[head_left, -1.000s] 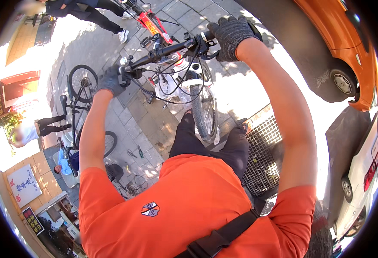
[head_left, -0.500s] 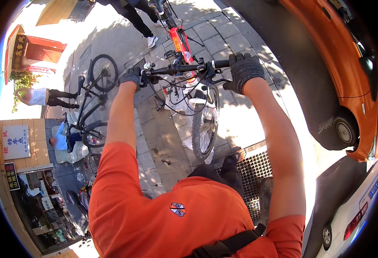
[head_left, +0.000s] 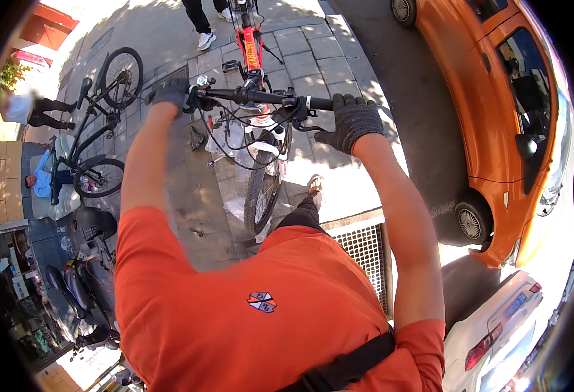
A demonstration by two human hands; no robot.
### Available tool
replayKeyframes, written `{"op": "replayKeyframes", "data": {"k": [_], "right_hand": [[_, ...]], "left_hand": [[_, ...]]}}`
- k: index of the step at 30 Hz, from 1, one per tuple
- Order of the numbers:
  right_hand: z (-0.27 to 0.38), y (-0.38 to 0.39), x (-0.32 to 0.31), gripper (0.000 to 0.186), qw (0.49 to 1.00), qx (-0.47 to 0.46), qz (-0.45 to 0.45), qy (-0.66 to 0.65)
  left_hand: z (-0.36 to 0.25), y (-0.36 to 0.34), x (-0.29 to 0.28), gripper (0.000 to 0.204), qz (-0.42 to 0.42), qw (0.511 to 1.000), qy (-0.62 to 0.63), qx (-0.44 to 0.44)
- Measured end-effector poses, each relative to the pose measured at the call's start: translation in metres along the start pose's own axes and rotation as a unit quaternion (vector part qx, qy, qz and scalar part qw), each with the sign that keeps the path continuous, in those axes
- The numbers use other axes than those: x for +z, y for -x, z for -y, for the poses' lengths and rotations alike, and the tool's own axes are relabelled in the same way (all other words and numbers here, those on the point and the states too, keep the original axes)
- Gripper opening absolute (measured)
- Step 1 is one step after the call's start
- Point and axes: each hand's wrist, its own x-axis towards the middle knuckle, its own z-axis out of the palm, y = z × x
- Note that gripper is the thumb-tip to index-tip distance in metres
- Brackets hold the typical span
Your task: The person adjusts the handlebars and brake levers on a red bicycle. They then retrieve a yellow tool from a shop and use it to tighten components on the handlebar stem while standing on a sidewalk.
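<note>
On the handlebar (head_left: 254, 97), the right hand's (head_left: 357, 123) fingers were curled, the left hand's (head_left: 171, 93) unclear; one foot (head_left: 315, 187) had moved forward.

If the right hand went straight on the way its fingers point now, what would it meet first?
Probably nothing close: beyond the right hand, at the handlebar, the line seems to cross only grey paving toward the picture's top. With depth unclear, where it would touch down cannot be told.
</note>
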Motion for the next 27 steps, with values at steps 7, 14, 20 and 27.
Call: {"op": "replayKeyframes", "data": {"k": [7, 14, 20, 27], "right_hand": [[-0.006, -0.003, -0.003, 0.101, 0.997, -0.073, 0.013, 0.001], [-0.033, -0.033, -0.014, 0.095, 0.980, -0.167, 0.095, -0.051], [-0.075, -0.072, -0.014, 0.057, 0.944, -0.269, 0.125, -0.145], [-0.110, -0.117, 0.005, 0.045, 0.880, -0.398, 0.175, -0.190]], "left_hand": [[-0.001, -0.004, 0.011, 0.079, -0.028, 0.999, 0.003, -0.025], [-0.014, 0.028, 0.011, 0.082, -0.083, 0.990, -0.046, -0.105], [-0.127, 0.110, -0.037, 0.066, -0.238, 0.932, 0.089, -0.258], [-0.380, 0.176, -0.055, 0.046, -0.270, 0.646, 0.572, -0.428]]}}
